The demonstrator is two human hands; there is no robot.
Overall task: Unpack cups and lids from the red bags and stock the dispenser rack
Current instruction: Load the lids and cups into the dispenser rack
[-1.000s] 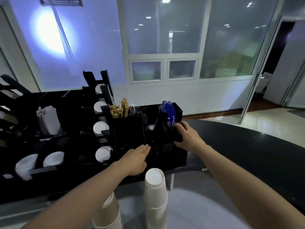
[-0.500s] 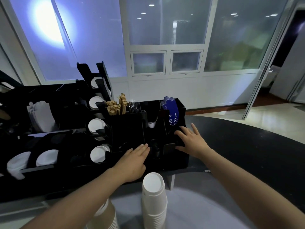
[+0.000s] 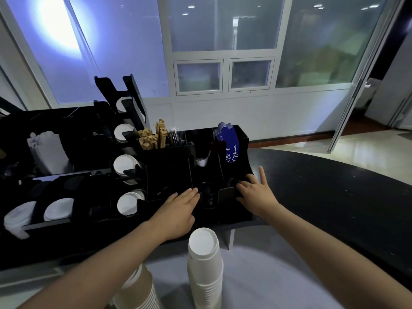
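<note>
A black dispenser rack (image 3: 169, 172) stands on the dark counter, with white cup stacks (image 3: 126, 205) showing in its round openings. My left hand (image 3: 178, 210) lies flat on the rack's front, fingers straight. At the rack's right front corner, beside a stack of black lids (image 3: 208, 195), my right hand (image 3: 256, 192) rests with its fingers spread. Below my hands stand two upside-down stacks of white paper cups, one in the middle (image 3: 205, 264) and one lower left (image 3: 138, 291). No red bag is in view.
The rack's upper bins hold brown sugar sticks (image 3: 153, 137), stirrers and blue sleeves (image 3: 229, 143). White napkins (image 3: 48, 150) and more cups (image 3: 20, 217) sit at the left. The dark curved counter (image 3: 323, 192) stretches right. Windows and a white wall stand behind.
My right hand has let go of the rack's right edge, slid down and spread its fingers. My left hand stays flat on the rack. The view has tilted upward a little.
</note>
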